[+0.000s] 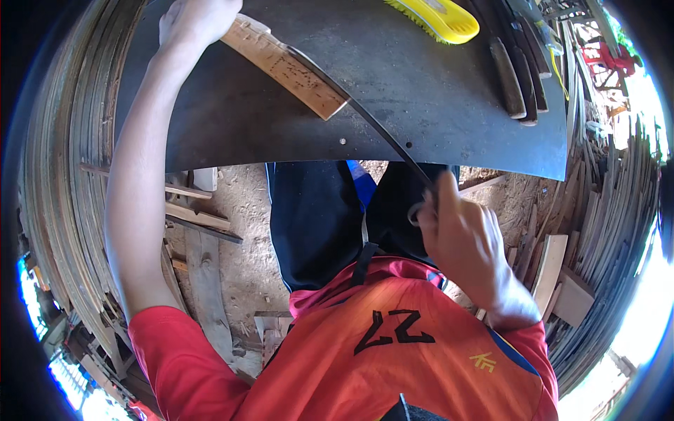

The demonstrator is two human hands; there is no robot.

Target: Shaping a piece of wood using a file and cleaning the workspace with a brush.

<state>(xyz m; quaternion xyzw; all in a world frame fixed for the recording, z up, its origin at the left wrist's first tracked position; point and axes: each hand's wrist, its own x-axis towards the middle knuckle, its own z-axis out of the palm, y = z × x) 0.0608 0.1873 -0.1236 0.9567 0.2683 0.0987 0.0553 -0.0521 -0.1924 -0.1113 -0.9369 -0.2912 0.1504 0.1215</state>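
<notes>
A wooden block (281,64) with dark marks on its face lies slantwise on the dark tabletop (232,126). My left hand (200,22) is closed around its far left end, partly cut off by the upper edge of the view. Across the block's right edge rests a long, narrow dark file (388,137), slanting from the wood down toward me. My right hand (465,228), slightly blurred, grips the file's near end just off the table's front edge. The handle is mostly hidden in my fingers.
A yellow brush (449,21) lies at the table's far side. Several dark tools with worn handles (509,81) lie at the right. Stacked wooden strips (63,182) line the left, with more strips (618,231) at the right. Loose boards (203,281) lie on the dusty floor.
</notes>
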